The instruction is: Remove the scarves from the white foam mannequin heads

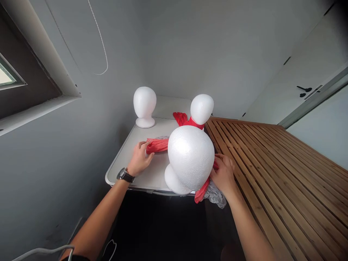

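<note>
A big white foam head [190,157] stands at the near edge of a small white table [127,152]. A red scarf [157,145] runs behind it. My left hand [139,159], with a wristwatch, grips the scarf's left end on the table. To the right of the foam head, my right hand [224,174] holds the scarf's other end, which hangs down red below the head. A grey cloth [216,195] dangles under my right hand. Farther back, a second foam head [201,108] wears a red scarf [181,117], and a third foam head [144,105] is bare.
A slatted wooden surface [272,159] adjoins the table on the right. Grey walls close in at the left and back, with a window frame [32,90] at upper left. A door with a black handle [304,88] is at far right. The floor below the table is dark.
</note>
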`<state>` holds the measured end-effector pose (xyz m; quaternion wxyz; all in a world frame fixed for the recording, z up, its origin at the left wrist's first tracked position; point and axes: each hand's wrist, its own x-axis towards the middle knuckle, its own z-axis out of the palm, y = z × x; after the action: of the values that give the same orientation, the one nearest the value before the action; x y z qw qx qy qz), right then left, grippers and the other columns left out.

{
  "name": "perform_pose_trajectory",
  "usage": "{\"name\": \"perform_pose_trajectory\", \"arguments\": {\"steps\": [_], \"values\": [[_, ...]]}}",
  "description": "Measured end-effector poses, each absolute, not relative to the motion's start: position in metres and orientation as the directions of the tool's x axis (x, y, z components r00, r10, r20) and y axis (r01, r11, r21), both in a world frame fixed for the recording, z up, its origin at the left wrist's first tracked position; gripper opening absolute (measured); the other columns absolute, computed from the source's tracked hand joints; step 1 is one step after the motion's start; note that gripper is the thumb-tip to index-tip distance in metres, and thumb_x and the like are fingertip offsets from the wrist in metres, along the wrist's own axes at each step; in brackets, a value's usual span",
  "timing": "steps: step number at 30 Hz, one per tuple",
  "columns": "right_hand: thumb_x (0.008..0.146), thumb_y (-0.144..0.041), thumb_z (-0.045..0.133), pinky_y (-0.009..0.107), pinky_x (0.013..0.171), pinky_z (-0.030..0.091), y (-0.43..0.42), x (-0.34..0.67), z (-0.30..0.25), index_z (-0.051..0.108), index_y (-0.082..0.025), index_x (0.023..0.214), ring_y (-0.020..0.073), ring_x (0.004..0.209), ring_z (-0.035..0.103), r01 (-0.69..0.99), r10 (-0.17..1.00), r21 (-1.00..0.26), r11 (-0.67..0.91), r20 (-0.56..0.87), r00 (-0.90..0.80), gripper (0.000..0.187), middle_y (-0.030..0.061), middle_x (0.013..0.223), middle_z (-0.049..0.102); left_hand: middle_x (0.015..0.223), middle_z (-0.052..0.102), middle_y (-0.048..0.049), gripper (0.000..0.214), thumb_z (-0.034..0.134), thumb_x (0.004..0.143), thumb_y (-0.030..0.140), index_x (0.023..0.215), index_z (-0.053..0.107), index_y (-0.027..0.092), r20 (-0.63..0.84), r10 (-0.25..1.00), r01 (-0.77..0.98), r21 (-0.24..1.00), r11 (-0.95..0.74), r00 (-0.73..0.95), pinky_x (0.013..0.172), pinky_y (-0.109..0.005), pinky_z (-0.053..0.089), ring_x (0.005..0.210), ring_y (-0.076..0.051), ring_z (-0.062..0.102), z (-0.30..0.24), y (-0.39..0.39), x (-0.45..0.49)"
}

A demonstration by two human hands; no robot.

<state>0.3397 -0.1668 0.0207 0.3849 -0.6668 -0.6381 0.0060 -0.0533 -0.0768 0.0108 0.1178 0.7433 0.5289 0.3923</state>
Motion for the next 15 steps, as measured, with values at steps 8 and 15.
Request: {"name": "perform_pose_trajectory", "arguments": {"steps": [8, 15], "values": [[0.094, -0.030, 0.064, 0.054, 0.103, 0.054, -0.212, 0.265, 0.011, 0.067, -0.025, 0.127, 0.0357, 0.128, 0.060, 0.744, 0.897, -0.603, 0.289, 0.442, 0.009, 0.034, 0.0128, 0.134, 0.066, 0.158, 0.048, -0.0195, 0.097, 0.084, 0.085, 0.058, 0.165, 0.038, 0.028, 0.403, 0.864, 0.426, 0.754, -0.500, 0.302, 0.117, -0.059, 0.049, 0.144, -0.039, 0.051, 0.008, -0.203, 0.031], [0.099, -0.017, 0.048, 0.056, 0.114, 0.052, -0.258, 0.193, 0.000, 0.050, -0.029, 0.154, 0.0314, 0.141, 0.055, 0.620, 0.893, -0.722, 0.308, 0.443, 0.072, 0.056, 0.0115, 0.149, 0.058, 0.122, 0.075, -0.0119, 0.060, 0.090, 0.078, 0.057, 0.124, 0.071, 0.023, 0.390, 0.919, 0.363, 0.848, -0.386, 0.064, 0.094, -0.054, 0.064, 0.108, -0.034, 0.073, -0.013, -0.213, 0.025]]}}
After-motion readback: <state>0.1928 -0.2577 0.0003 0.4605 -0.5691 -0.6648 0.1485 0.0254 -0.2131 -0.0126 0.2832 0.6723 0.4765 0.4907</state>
